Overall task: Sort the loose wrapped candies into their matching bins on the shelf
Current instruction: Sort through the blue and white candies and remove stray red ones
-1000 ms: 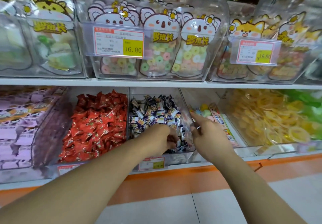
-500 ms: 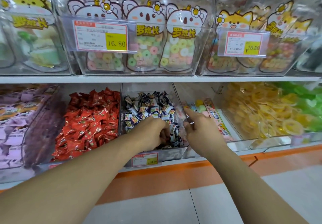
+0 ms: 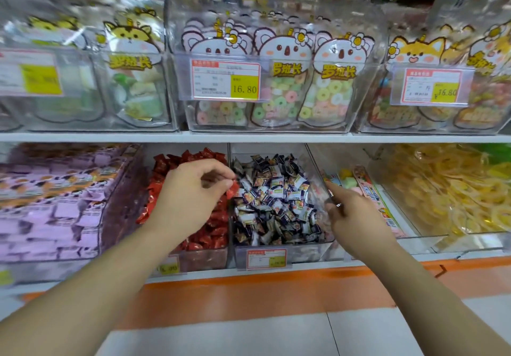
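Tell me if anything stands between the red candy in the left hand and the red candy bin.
Nothing visible does. The left hand pinches a red candy right at the clear divider between the red candy bin and the dark-wrapped candy bin. The red bin's top is open beside it.

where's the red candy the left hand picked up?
Head view, centre-left: the red candy is pinched by the left hand, over the divider between the red candy bin and the dark-wrapper bin.
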Demonstrator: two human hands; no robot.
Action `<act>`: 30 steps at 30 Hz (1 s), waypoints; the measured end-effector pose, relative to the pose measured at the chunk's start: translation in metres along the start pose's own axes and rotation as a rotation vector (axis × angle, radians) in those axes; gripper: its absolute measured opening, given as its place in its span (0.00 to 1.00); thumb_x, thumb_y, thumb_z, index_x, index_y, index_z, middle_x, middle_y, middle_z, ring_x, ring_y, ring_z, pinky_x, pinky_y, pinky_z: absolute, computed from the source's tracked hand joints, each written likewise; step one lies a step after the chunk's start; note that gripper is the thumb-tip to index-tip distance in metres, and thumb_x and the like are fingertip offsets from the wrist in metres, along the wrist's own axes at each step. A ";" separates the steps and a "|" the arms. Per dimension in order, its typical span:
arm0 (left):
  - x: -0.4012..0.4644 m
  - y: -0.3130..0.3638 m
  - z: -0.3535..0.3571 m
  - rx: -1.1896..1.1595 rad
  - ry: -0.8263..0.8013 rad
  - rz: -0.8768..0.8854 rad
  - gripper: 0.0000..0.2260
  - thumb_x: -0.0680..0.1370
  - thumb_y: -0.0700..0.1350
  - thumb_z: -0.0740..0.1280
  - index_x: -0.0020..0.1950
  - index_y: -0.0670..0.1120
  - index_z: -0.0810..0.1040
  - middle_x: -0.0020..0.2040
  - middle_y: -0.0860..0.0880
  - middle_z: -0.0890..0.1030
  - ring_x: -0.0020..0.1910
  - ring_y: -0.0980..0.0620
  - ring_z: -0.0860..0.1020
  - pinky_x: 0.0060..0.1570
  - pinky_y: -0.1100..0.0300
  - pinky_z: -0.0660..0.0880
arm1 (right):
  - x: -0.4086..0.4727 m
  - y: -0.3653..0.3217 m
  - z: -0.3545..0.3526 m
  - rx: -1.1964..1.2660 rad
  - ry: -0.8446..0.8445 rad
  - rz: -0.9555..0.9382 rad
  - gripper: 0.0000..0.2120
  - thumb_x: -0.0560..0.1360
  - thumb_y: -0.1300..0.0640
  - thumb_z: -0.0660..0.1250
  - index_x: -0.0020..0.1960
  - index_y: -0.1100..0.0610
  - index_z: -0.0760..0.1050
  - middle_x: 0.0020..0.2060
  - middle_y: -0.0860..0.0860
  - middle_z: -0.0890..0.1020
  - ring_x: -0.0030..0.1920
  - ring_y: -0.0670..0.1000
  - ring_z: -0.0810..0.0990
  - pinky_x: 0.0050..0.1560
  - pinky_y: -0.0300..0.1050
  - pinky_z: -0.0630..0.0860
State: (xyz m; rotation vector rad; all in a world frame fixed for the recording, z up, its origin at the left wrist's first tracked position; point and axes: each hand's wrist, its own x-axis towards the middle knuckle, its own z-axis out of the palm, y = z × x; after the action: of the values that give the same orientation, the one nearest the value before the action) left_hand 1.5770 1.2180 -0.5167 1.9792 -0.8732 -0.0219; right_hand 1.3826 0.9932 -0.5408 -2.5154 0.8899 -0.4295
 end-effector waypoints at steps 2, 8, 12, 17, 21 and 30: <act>-0.001 -0.015 -0.017 0.103 0.106 -0.042 0.05 0.78 0.46 0.74 0.49 0.57 0.85 0.46 0.63 0.84 0.47 0.63 0.82 0.53 0.62 0.77 | -0.001 -0.004 -0.001 0.000 0.002 0.010 0.20 0.84 0.60 0.60 0.75 0.51 0.71 0.47 0.53 0.83 0.38 0.49 0.80 0.37 0.50 0.79; -0.010 0.002 0.002 0.232 -0.063 0.179 0.08 0.80 0.44 0.70 0.58 0.55 0.82 0.57 0.61 0.78 0.55 0.62 0.76 0.62 0.67 0.69 | -0.003 -0.011 -0.003 0.003 0.003 0.025 0.19 0.84 0.60 0.60 0.73 0.52 0.72 0.50 0.56 0.83 0.41 0.50 0.80 0.43 0.52 0.79; -0.005 0.027 0.052 0.192 -0.389 0.301 0.11 0.81 0.48 0.69 0.63 0.57 0.80 0.62 0.63 0.76 0.60 0.63 0.73 0.63 0.69 0.68 | -0.004 -0.011 -0.002 -0.013 0.014 0.028 0.18 0.84 0.60 0.59 0.72 0.51 0.73 0.48 0.54 0.83 0.36 0.46 0.78 0.34 0.45 0.74; 0.018 0.025 0.122 0.259 -0.763 0.262 0.17 0.77 0.50 0.75 0.64 0.63 0.80 0.68 0.62 0.76 0.66 0.55 0.74 0.68 0.53 0.72 | -0.001 -0.004 -0.001 -0.004 0.008 0.034 0.16 0.83 0.60 0.60 0.69 0.52 0.74 0.49 0.52 0.82 0.38 0.47 0.79 0.33 0.44 0.73; 0.037 0.023 0.141 0.331 -0.895 0.323 0.18 0.75 0.52 0.77 0.64 0.63 0.81 0.63 0.61 0.72 0.64 0.57 0.72 0.62 0.62 0.68 | 0.002 0.002 0.000 0.034 0.006 0.015 0.19 0.81 0.62 0.61 0.70 0.50 0.74 0.50 0.51 0.81 0.43 0.51 0.80 0.36 0.47 0.74; 0.046 0.023 0.150 0.415 -0.904 0.378 0.16 0.73 0.56 0.77 0.60 0.58 0.83 0.47 0.59 0.83 0.43 0.57 0.80 0.44 0.58 0.78 | 0.005 0.004 0.000 0.053 0.005 0.015 0.15 0.81 0.62 0.61 0.67 0.54 0.75 0.49 0.54 0.81 0.44 0.55 0.80 0.43 0.57 0.81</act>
State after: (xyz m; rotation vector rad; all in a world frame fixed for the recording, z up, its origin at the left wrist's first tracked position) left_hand 1.5459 1.0710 -0.5682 2.1393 -1.9499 -0.5950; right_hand 1.3839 0.9873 -0.5425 -2.4594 0.8869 -0.4491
